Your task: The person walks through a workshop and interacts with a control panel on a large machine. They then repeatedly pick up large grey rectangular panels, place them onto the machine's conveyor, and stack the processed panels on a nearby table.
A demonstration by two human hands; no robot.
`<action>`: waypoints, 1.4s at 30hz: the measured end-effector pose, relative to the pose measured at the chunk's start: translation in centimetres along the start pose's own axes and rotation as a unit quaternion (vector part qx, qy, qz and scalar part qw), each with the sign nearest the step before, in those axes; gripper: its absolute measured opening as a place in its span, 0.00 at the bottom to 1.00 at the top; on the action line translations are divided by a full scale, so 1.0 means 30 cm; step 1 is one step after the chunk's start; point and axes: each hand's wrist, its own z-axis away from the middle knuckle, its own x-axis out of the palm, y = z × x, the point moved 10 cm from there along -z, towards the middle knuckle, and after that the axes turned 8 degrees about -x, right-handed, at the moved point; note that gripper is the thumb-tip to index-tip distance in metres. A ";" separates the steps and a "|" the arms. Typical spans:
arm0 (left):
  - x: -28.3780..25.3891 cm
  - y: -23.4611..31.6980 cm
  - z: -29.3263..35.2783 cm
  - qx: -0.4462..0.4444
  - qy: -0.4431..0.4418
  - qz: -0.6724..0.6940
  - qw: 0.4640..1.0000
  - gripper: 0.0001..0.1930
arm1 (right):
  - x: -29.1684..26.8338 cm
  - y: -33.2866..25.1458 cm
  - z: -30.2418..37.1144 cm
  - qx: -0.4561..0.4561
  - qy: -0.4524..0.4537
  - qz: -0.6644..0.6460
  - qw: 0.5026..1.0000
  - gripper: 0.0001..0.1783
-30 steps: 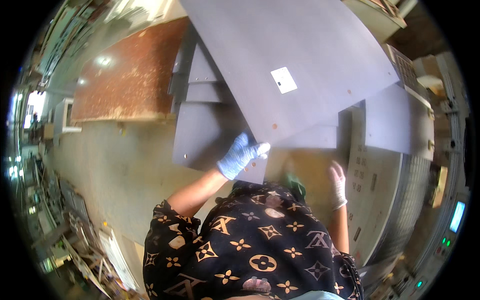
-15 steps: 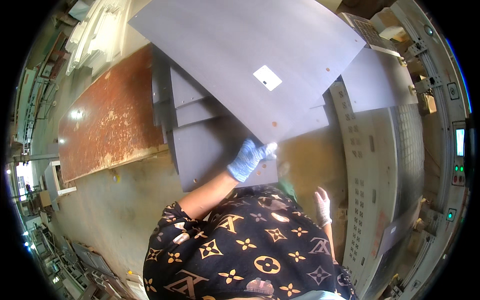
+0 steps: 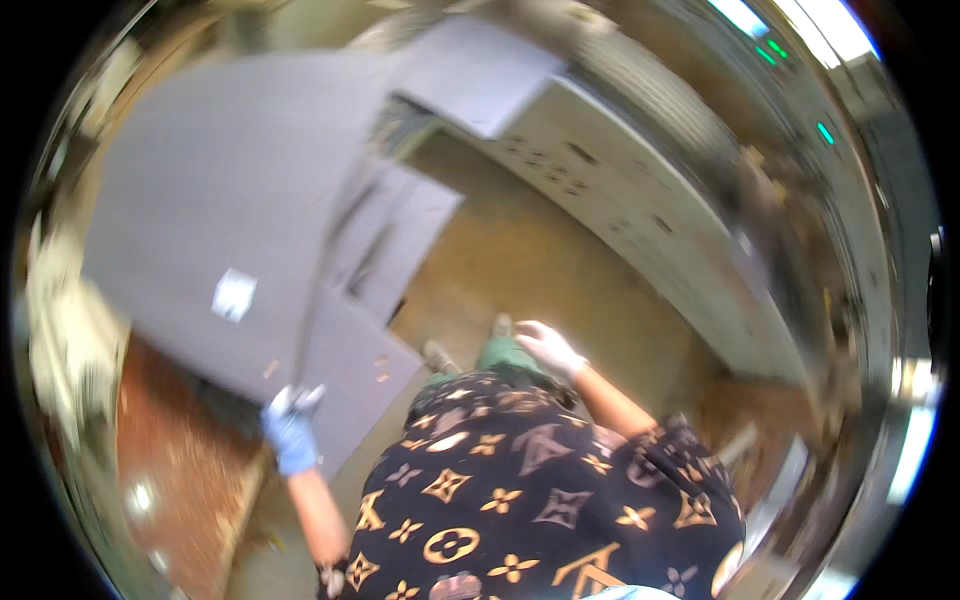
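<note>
My left hand, in a blue glove with pale fingertips, is closed on the near corner of a large flat grey panel. A white label is stuck on this panel. Beneath it lie more grey panels in an uneven stack, with small round holes near their edges. My right hand, in a pale glove, hangs in front of my body over the floor. Its fingers are stretched out and hold nothing. Motion blur softens the picture.
A long pale machine bed runs along the right, with another grey panel at its far end. At lower left is a worn reddish-brown board. White strips are heaped at far left. My shoes show on the floor.
My view has turned to the right, so the panels now appear further left. My left hand keeps its hold on the panel's corner. My right hand has come forward in front of my body.
</note>
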 end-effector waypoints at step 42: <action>2.662 -1.329 -0.166 -0.381 -0.336 -0.212 0.835 0.10 | -1.916 1.970 0.527 -0.056 0.677 -0.679 0.278 0.20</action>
